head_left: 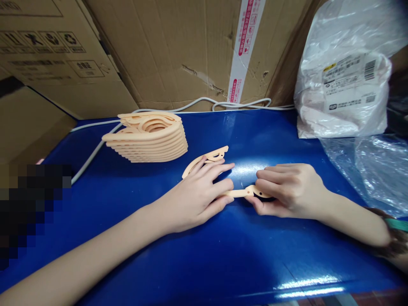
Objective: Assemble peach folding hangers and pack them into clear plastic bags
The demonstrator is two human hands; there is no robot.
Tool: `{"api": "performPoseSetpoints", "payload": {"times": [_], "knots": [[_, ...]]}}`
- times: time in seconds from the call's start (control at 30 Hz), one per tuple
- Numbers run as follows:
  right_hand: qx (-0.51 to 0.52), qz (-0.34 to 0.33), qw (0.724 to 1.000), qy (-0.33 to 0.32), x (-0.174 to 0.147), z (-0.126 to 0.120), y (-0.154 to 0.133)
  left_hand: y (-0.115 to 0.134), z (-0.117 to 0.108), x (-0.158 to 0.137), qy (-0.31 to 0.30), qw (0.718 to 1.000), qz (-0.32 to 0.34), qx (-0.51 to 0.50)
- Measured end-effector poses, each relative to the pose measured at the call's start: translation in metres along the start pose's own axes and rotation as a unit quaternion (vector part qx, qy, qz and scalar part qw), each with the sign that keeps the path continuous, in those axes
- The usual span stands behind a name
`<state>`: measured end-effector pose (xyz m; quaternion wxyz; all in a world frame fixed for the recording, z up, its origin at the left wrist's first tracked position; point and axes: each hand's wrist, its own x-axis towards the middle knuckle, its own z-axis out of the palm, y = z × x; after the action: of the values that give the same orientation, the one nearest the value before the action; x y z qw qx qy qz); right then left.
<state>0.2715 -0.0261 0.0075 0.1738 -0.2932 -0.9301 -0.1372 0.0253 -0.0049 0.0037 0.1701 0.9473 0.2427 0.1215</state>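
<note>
On the blue bench (191,263), right of the cream stack (153,148) and nearer than it, the left hand (197,193) and right hand (293,191) each hold a narrow, pinching grip on a jointed cream piece (238,194). It looks light, stiff and slick; take it beside the joint (248,192), probably its weakest spot.

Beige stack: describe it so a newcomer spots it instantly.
Find the blue table, then its far edge below the big cardboard box. Left of the middle there, beyond the left hand, sits the beige stack. Unlike the beige parts nearer the person, it is many matching curved layers piled up.
</note>
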Motion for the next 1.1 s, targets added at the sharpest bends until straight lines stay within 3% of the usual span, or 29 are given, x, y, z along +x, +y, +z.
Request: {"api": "performPoseSetpoints", "payload": {"times": [0.53,0.87,1.1], "knots": [[-0.002,-0.028,0.999,0.021,0.001,0.0,-0.003,0.001,-0.001,0.0,-0.007,1.0,0.009,-0.011],[0.106,-0.043,0.993,0.0,0.001,-0.004,-0.005,-0.01,0.002,0.002,0.137,0.983,-0.077,-0.091],[0.2,-0.06,0.978,-0.031,0.002,-0.005,-0.002,-0.014,0.003,0.002,0.158,0.979,-0.099,-0.082]]}}
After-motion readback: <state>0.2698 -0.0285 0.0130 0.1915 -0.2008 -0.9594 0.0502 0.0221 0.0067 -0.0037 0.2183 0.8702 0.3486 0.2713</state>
